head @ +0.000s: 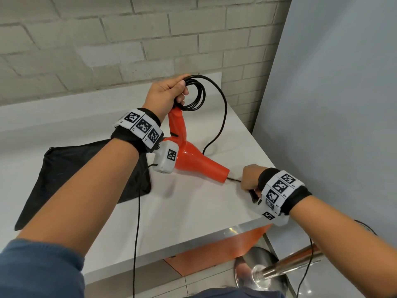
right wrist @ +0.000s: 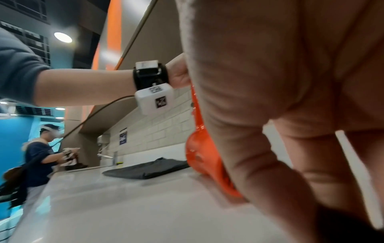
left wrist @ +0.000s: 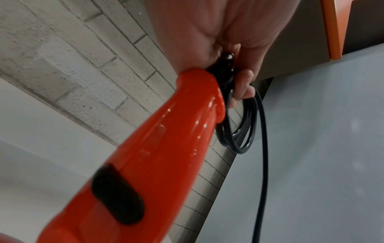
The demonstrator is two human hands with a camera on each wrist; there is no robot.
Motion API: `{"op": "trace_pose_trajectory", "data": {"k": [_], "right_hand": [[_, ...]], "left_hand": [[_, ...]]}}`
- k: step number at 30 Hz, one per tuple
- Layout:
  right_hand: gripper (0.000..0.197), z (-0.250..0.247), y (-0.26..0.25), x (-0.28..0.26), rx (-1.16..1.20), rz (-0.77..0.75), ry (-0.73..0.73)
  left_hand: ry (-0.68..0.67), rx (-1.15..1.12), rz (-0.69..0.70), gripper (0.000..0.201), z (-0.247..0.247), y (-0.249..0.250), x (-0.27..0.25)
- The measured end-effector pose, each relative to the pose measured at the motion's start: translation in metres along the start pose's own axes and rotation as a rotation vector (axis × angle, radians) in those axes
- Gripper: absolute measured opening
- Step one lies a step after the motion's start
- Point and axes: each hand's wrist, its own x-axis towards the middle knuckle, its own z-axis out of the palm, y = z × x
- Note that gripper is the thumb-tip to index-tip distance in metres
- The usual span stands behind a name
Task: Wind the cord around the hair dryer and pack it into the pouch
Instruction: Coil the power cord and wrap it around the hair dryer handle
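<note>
An orange hair dryer (head: 193, 160) stands nozzle-down on the white counter (head: 182, 211). My left hand (head: 180, 93) grips the top of its handle together with several coils of black cord (head: 196, 95). From the coils a loose loop of cord arcs right and drops to the counter behind the dryer. My right hand (head: 247, 181) is curled around the cord's far end beside the nozzle, with a dark plug part showing under it. The black pouch (head: 64, 168) lies flat at the left. The left wrist view shows the handle (left wrist: 166, 148) and coils (left wrist: 245, 131). The right wrist view shows the dryer (right wrist: 199, 157) and pouch (right wrist: 149, 169).
A brick wall (head: 86, 39) runs behind the counter and a grey panel (head: 333, 104) closes the right side. The counter's front-right corner is just under my right wrist. A steel stool base (head: 257, 274) stands on the floor below. Another person (right wrist: 41, 156) works far down the counter.
</note>
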Motion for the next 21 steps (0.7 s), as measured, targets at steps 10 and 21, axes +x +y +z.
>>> {"op": "trace_pose_trajectory", "data": {"k": [10,21], "right_hand": [[0.022,-0.050,0.034,0.017,1.324,-0.273,0.541],[0.023,-0.100,-0.042,0.007,1.650,-0.905,0.816]], "left_hand": [[-0.007,-0.005,0.005,0.033,0.008,-0.004,0.004],[-0.025,-0.012,0.001,0.034,0.010,-0.008,0.012]]}}
